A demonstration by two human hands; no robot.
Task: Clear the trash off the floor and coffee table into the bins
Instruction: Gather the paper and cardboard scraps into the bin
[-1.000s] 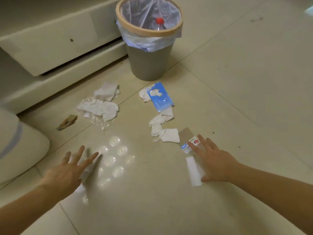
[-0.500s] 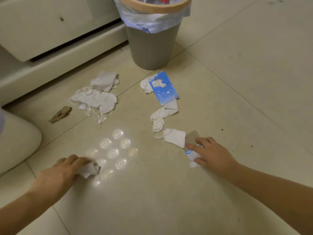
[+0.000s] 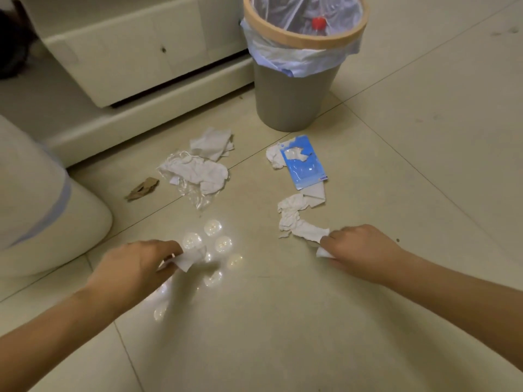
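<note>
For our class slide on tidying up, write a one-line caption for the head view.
Left hand and right hand each pinch a tissue scrap off the floor near the bin.

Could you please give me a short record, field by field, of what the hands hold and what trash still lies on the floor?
left hand: closed on a small white paper scrap
right hand: closed on white paper, fingers at the end of a crumpled tissue
bin: upright, lined with a plastic bag, a red-capped bottle inside
blue packet: flat on the floor near the bin
tissue pile: left of the packet, on clear plastic
brown scrap: farthest left
floor: glossy tiles, lamp reflections
</note>
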